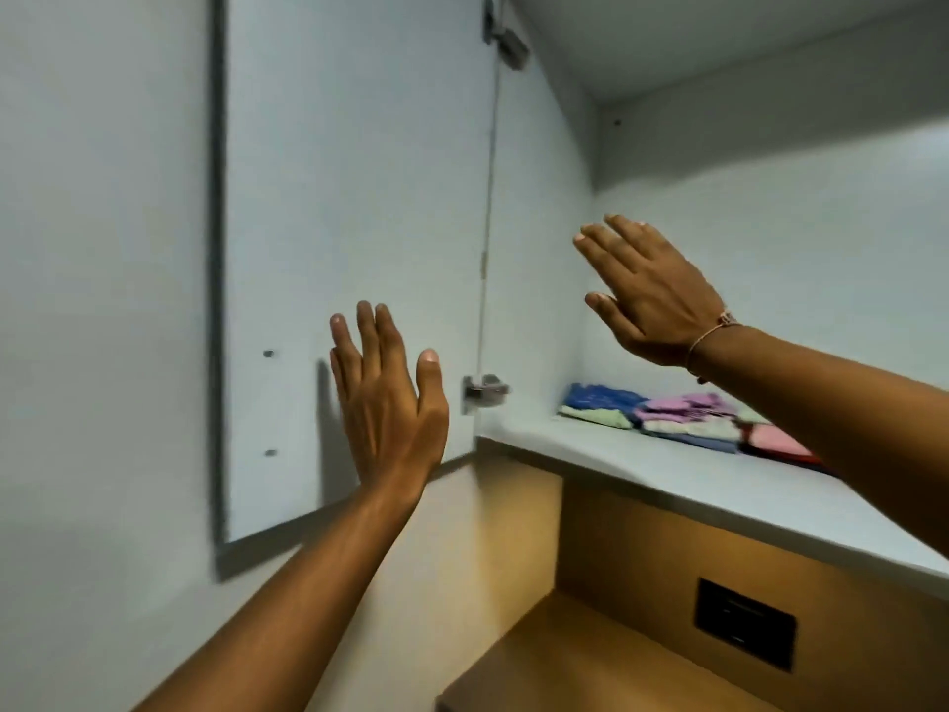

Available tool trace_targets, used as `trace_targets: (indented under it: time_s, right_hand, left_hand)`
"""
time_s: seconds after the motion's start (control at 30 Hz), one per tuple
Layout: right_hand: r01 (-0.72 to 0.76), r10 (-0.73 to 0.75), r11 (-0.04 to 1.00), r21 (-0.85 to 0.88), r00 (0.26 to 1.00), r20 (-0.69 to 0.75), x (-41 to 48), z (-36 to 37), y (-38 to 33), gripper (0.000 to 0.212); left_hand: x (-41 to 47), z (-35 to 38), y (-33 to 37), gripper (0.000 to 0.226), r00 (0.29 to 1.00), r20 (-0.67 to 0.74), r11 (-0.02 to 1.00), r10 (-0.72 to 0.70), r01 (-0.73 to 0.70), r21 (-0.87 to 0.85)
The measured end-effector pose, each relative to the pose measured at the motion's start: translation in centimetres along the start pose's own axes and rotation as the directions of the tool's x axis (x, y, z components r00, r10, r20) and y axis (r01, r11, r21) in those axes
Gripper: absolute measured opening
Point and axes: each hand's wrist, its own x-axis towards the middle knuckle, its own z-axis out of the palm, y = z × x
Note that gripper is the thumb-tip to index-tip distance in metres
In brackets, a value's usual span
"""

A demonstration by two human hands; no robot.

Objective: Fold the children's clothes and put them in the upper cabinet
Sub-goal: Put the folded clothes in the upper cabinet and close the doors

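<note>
Folded children's clothes (pixel 683 421), blue, pink, pale green and red, lie in a low stack on the shelf of the upper cabinet (pixel 642 470), towards its back right. My left hand (pixel 385 398) is raised with straight fingers in front of the open cabinet door (pixel 359 197), close to or touching its inner face. My right hand (pixel 647 290) hovers with flat, straight fingers inside the cabinet, above the clothes, holding nothing. My right forearm hides the right end of the stack.
Two metal hinges (pixel 482 393) join the door to the cabinet's left wall, one low and one at the top. Below the shelf is a wooden niche (pixel 590 557) with a dark socket panel (pixel 744 626). A white wall fills the left side.
</note>
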Motion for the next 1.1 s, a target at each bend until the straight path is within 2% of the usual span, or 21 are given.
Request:
trace_targets:
  time_s: [0.13, 0.23, 0.37, 0.47, 0.6, 0.67, 0.73, 0.8, 0.9, 0.97, 1.1]
  right_hand:
    - [0.179, -0.169, 0.981, 0.075, 0.978, -0.12, 7.7, -2.0, -8.5, 0.063]
    - [0.284, -0.266, 0.957, 0.059, 0.94, -0.213, 12.7, -3.8, -13.6, 0.062]
    - [0.392, -0.38, 0.92, -0.004, 0.889, -0.254, 18.0, -6.1, -18.5, 0.061]
    - [0.448, -0.451, 0.892, -0.067, 0.866, -0.216, 20.4, -6.8, -20.7, 0.06]
    - [0.5, -0.517, 0.849, -0.169, 0.852, -0.079, 21.5, -7.2, -21.2, 0.056]
    - [0.511, -0.529, 0.84, -0.184, 0.846, -0.063, 21.2, -7.9, -20.7, 0.054]
    - [0.516, -0.536, 0.839, -0.174, 0.839, -0.095, 20.2, -8.7, -19.8, 0.052]
    - [0.508, -0.53, 0.847, -0.159, 0.833, -0.16, 18.4, -9.1, -18.3, 0.05]
    - [0.474, -0.487, 0.873, -0.114, 0.837, -0.251, 14.6, -9.9, -14.7, 0.05]
    - [0.436, -0.445, 0.894, -0.102, 0.84, -0.309, 11.3, -10.2, -11.5, 0.048]
    - [0.281, -0.299, 0.954, -0.101, 0.89, -0.344, 3.7, -10.3, -5.0, 0.042]
  left_hand:
    - [1.5, -8.5, -4.4, 0.065, 0.984, -0.174, 0.993, -0.025, 0.044, 0.105]
    - [3.4, -12.7, -6.7, 0.064, 0.974, -0.228, 0.98, -0.018, 0.062, 0.187]
    - [5.0, -14.3, -8.4, 0.062, 0.996, -0.08, 0.896, 0.032, 0.007, 0.443]
    - [5.1, -13.6, -8.8, 0.061, 0.997, 0.031, 0.881, 0.066, -0.073, 0.468]
    - [5.2, -13.2, -10.0, 0.059, 0.995, 0.027, 0.932, 0.096, -0.099, 0.349]
    - [5.1, -13.1, -10.1, 0.058, 0.993, 0.008, 0.954, 0.119, -0.116, 0.276]
    - [4.6, -12.9, -9.4, 0.056, 0.987, -0.024, 0.974, 0.157, -0.151, 0.168]
    - [3.8, -12.4, -8.0, 0.055, 0.975, -0.044, 0.976, 0.216, -0.217, -0.024]
    - [3.0, -10.9, -5.7, 0.048, 0.936, -0.046, 0.897, 0.349, -0.348, -0.274]
    - [3.2, -8.8, -3.8, 0.046, 0.911, 0.025, 0.857, 0.411, -0.376, -0.353]
    - [4.3, -2.0, 1.5, 0.051, 0.81, 0.31, 0.84, 0.498, -0.362, -0.405]
